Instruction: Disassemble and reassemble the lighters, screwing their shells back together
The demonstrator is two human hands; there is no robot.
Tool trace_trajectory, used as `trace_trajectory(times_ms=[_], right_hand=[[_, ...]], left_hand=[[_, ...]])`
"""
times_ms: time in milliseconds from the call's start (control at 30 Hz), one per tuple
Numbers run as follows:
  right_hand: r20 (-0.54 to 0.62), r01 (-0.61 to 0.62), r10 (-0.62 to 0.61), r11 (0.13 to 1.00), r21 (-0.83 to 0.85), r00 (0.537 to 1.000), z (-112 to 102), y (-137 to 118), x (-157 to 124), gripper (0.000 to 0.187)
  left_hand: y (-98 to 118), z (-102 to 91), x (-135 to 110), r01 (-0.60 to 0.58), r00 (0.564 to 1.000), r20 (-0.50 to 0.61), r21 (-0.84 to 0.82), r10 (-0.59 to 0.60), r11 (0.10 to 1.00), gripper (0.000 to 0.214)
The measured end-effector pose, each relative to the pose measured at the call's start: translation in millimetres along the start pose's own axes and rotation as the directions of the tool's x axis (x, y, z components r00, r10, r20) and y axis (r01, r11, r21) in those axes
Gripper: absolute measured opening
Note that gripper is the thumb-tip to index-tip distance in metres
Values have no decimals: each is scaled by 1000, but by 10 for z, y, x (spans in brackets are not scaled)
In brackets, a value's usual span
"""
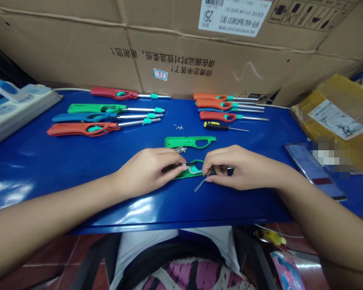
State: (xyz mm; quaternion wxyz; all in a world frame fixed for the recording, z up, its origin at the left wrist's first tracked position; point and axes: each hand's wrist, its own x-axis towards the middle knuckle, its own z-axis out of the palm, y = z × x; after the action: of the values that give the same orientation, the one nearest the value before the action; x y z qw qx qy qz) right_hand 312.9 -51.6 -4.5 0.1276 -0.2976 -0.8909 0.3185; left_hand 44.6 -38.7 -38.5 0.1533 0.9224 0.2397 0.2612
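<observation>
My left hand (pixel 151 169) and my right hand (pixel 236 167) both pinch an opened green lighter shell half (pixel 191 171) lying on the blue table (pixel 78 161). White wires and small metal parts show inside it between my fingertips. A thin grey strip (pixel 199 185) pokes out below my right fingers. The other green shell half (pixel 190 141) lies just beyond, with a small metal part (pixel 180 150) beside it.
Long-nosed lighters lie in two groups: a left group (pixel 109 114) and an orange group (pixel 226 106). A small screwdriver (pixel 224 126) lies near them. A phone (pixel 313 169) is on the right, a power strip (pixel 15 106) on the left, and cardboard boxes (pixel 184 44) stand behind.
</observation>
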Motion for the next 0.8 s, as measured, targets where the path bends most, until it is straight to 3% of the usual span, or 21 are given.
trace_trajectory(times_ms=[100, 267, 400, 600, 800], right_hand=[[-17, -12, 12, 1000, -7, 1000, 22, -4, 11, 10], [-123, -145, 146, 989, 19, 982, 117, 47, 75, 11], [-104, -213, 218, 975, 61, 970, 159, 60, 104, 11], [-67, -199, 202, 978, 57, 977, 138, 42, 90, 17], [-57, -120, 121, 993, 13, 991, 112, 21, 91, 17]], left_hand=[[3, 1, -3, -16, 1000, 9, -14, 16, 1000, 13], [3, 5, -13, -15, 1000, 24, -10, 15, 1000, 15], [13, -1, -15, -47, 999, 20, -17, 48, 999, 15], [28, -25, -21, -171, 985, -2, 46, 172, 984, 15], [32, -20, -23, -213, 977, -7, 76, 214, 974, 15]])
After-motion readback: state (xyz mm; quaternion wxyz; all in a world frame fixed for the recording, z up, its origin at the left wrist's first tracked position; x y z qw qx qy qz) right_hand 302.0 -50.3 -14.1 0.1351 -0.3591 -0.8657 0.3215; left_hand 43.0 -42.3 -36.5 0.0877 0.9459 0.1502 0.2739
